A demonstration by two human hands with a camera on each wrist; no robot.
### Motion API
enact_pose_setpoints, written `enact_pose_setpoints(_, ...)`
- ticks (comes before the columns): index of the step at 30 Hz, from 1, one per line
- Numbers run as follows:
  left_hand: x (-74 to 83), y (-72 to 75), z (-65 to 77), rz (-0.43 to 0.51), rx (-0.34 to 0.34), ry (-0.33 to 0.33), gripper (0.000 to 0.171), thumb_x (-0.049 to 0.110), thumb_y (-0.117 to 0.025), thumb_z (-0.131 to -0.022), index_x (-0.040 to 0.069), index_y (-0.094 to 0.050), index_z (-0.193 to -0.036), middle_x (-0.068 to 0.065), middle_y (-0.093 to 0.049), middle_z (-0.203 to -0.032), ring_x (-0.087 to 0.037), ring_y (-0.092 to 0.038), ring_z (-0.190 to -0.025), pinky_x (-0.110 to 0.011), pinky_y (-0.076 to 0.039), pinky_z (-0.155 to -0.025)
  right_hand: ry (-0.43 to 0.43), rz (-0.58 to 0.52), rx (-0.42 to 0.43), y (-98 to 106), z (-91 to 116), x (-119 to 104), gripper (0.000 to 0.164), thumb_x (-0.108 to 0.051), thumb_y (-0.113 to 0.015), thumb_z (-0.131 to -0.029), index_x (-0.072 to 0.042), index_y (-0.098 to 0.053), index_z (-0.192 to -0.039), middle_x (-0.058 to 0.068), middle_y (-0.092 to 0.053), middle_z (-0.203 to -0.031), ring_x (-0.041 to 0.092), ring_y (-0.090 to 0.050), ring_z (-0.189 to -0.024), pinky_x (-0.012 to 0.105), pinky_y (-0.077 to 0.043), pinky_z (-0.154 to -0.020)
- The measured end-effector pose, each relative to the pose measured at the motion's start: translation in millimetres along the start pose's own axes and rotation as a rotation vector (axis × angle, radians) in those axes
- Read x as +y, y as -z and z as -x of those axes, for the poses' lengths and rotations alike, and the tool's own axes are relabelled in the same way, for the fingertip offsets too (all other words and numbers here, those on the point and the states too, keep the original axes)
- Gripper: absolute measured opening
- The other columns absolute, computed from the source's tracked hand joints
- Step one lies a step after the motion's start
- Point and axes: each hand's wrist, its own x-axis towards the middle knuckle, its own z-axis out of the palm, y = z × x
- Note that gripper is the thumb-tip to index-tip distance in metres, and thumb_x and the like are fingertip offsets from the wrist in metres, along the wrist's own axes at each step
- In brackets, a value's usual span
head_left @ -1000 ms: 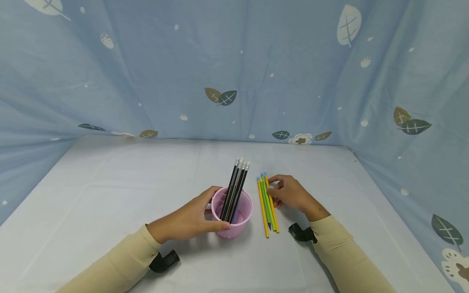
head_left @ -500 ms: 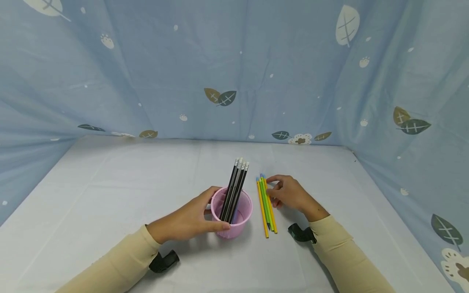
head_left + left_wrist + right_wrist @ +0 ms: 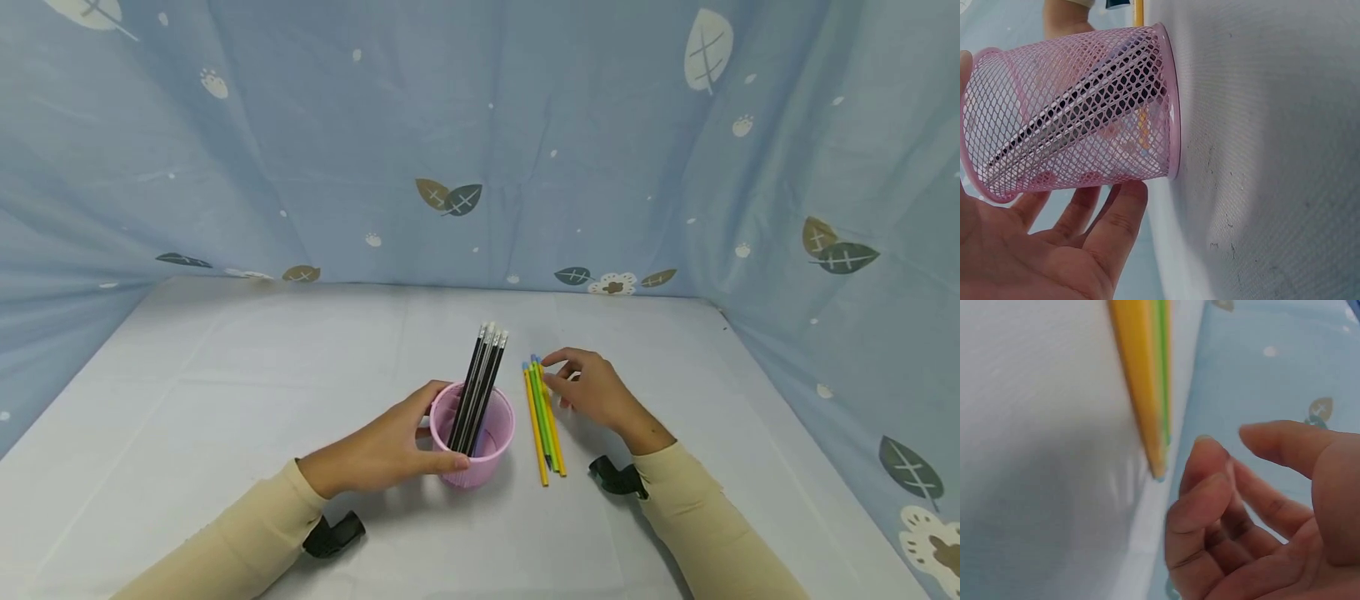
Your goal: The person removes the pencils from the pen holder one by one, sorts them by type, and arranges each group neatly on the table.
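My left hand (image 3: pixel 382 446) grips a pink mesh pencil cup (image 3: pixel 480 475) standing on the white table. Thumb and fingers lie along its sides, as the left wrist view shows. Several black pencils (image 3: pixel 480 387) with white erasers lean in the cup. To its right, yellow and green pencils (image 3: pixel 536 417) lie side by side, their blue-tipped ends pointing away from me. My right hand (image 3: pixel 592 390) hovers at the far end of this row, thumb and forefinger apart with nothing between them. The right wrist view has the yellow pencils (image 3: pixel 1138 375) beside the loosely bent fingers (image 3: pixel 1200 509).
A white cloth (image 3: pixel 300 350) covers the table. Behind it and at the sides hangs a blue curtain (image 3: pixel 300 125) printed with leaves. A black strap piece (image 3: pixel 333 535) sits at the left wrist, another black piece (image 3: pixel 617 477) at the right.
My right hand has lifted slightly away from the pencils and its fingers have spread. Earlier the right-hand pencils slid a little left, closer together. The left hand and cup stay put.
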Motion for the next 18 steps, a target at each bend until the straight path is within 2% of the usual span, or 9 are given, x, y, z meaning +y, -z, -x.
enact_pose_setpoints(8,-1.4,0.1,0.3,0.004,0.003,0.006,0.078,0.033,-0.081,-0.085,0.021,-0.035,-0.147,0.001,-0.05,-0.14,-0.023,-0.05,-0.134,-0.034,-0.049,-0.11,0.126,-0.061,0.05,4,11,-19,0.025,-0.02,-0.064,-0.098,-0.008,-0.068,-0.12,0.016,-0.068,-0.094,0.031,-0.066,-0.076,0.03,-0.056,-0.058)
enact_pose_setpoints(18,-0.4,-0.8,0.0,0.009,0.006,0.007,0.077,0.032,-0.082,-0.084,0.023,-0.036,-0.146,0.004,-0.05,-0.139,-0.017,-0.051,-0.132,-0.029,-0.048,-0.11,0.225,-0.114,0.068,3,20,-45,0.019,-0.023,-0.064,-0.098,-0.015,-0.07,-0.115,0.015,-0.07,-0.096,0.034,-0.066,-0.085,0.032,-0.058,-0.071)
